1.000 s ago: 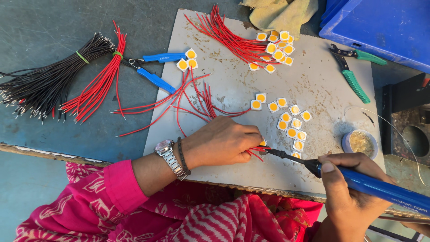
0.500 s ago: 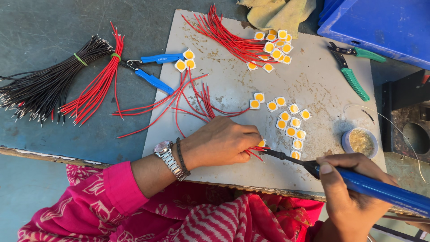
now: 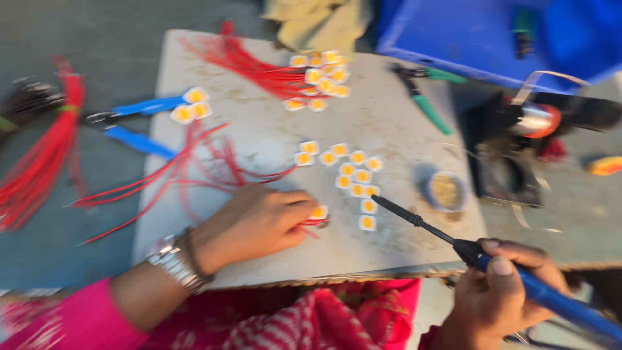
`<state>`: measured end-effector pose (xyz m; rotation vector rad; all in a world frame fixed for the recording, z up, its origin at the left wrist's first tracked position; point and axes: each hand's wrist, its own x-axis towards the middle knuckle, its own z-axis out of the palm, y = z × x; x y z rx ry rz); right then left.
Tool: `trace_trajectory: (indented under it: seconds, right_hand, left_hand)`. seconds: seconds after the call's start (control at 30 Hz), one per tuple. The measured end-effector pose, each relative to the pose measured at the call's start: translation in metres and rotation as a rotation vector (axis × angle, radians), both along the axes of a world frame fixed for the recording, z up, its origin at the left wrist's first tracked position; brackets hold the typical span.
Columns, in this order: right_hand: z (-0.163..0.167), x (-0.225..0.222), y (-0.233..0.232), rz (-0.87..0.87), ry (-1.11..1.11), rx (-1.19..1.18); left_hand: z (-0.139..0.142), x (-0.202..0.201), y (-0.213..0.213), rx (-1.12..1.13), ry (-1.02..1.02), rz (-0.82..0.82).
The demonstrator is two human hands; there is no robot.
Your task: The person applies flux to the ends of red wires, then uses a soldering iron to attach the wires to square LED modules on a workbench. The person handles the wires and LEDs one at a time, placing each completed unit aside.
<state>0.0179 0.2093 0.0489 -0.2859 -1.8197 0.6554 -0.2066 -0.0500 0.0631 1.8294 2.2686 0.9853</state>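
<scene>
Red wire (image 3: 310, 223) sticks out from under our left hand (image 3: 256, 222), whose fingertips pinch down on a small square chip with a yellow centre (image 3: 318, 212) on the grey work board (image 3: 382, 129). Our right hand (image 3: 502, 295) is wrapped tight around the blue handle of a soldering iron (image 3: 453, 243); its dark tip hangs just above the board, near the held chip but not touching it. Between tip and left hand lie two more chips, and a loose cluster of the same yellow-centred squares (image 3: 346, 172) sits just beyond. A small round pot of yellowish paste (image 3: 446, 191) stands right of that cluster. Loose red leads (image 3: 188, 175) fan out to the left, beside blue-handled pliers (image 3: 133, 123). Further back, a second pile of chips with red wires (image 3: 304, 74) rests near green-handled cutters (image 3: 427, 97). We see the whole view blurred, so finer detail cannot be told
</scene>
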Motion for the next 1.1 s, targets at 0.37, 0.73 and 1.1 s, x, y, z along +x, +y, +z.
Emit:
trace_trajectory:
  seconds: [0.37, 0.73, 1.1]
  right_hand:
    - [-0.108, 0.106, -0.009, 0.081, -0.113, -0.205]
    - [-0.157, 0.116, -0.026, 0.037, -0.139, -0.016]
    - [-0.169, 0.119, -0.009, 0.084, -0.126, -0.032]
  left_hand:
    - [0.005, 0.002, -0.009, 0.060, 0.012, 0.087]
    - [0.005, -0.015, -0.017, 0.228, -0.182, 0.414]
    - [0.008, -0.020, -0.019, 0.256, -0.095, 0.574]
